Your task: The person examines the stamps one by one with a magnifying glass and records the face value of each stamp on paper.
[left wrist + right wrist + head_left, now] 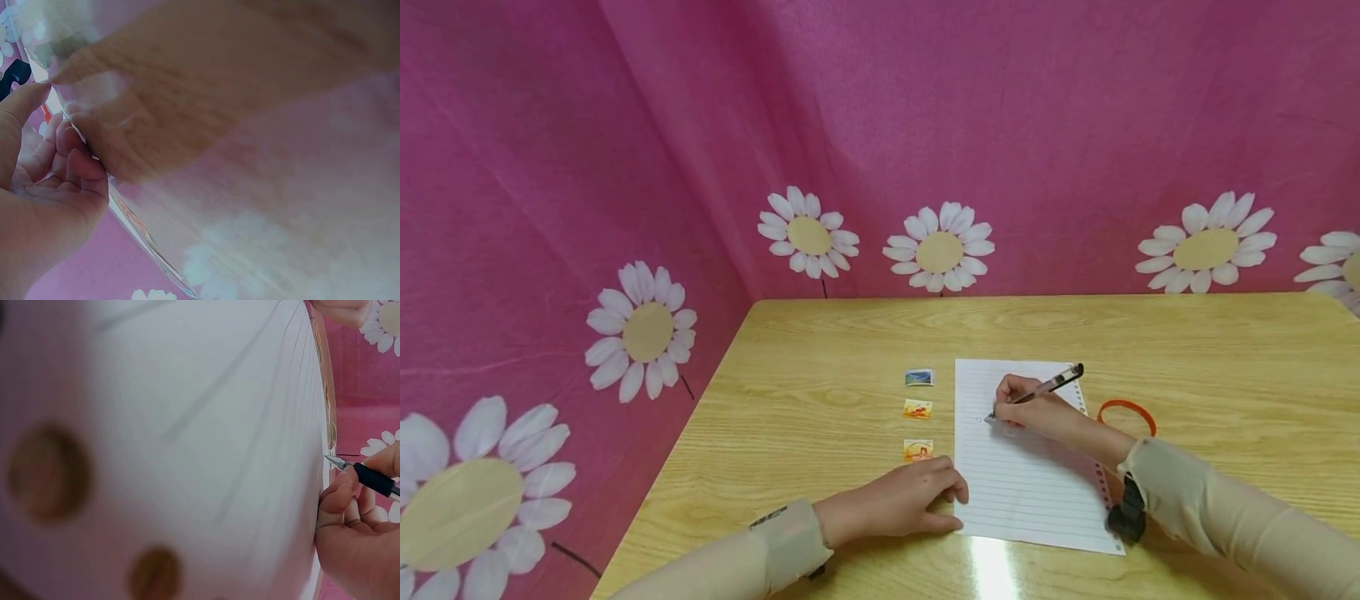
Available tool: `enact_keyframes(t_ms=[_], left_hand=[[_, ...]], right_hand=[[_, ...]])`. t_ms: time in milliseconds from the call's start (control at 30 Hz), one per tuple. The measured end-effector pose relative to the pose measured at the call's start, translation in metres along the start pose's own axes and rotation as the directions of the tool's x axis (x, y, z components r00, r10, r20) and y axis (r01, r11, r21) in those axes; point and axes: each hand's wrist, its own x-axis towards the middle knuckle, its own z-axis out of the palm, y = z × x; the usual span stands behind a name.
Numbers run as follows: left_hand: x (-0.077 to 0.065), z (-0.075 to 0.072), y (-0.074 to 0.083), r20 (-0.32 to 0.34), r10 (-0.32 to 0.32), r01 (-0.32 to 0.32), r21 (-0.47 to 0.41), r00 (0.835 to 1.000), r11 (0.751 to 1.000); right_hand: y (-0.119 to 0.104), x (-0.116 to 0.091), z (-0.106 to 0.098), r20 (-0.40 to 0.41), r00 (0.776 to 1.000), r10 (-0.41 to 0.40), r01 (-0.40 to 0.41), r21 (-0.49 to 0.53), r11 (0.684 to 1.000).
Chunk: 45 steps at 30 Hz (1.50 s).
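Note:
On the table lies a ruled sheet of paper (1037, 504) with punched holes along its right edge. My right hand (1028, 410) pinches a pen (1060, 380) with a dark grip. The pen's metal tip (334, 460) meets the upper left part of the paper, next to a few faint marks. The left hand (904, 498) rests at the sheet's lower left edge, its fingers loosely bent, thumb and fingertips touching the paper's border. Just beyond it is an orange-and-white stamp-like picture (917, 448), its lower part partly covered by the hand.
Farther up that column lie a yellow-and-red stamp-like picture (917, 409) and a blue one (920, 377). An orange-red ring (1138, 408) lies right of the paper, partly behind the right forearm. A pink cloth (1037, 125) with daisies hangs behind the wooden table (820, 383).

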Motion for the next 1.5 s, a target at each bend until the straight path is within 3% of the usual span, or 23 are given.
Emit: enact_keyframes(t_ms=[1500], left_hand=[[0.0045, -0.0053, 0.0060, -0.008, 0.016, -0.016, 0.027, 1.000, 1.000]], right_hand=[[-0.0025, -0.0071, -0.0092, -0.008, 0.999, -0.031, 0.031, -0.041, 0.999]])
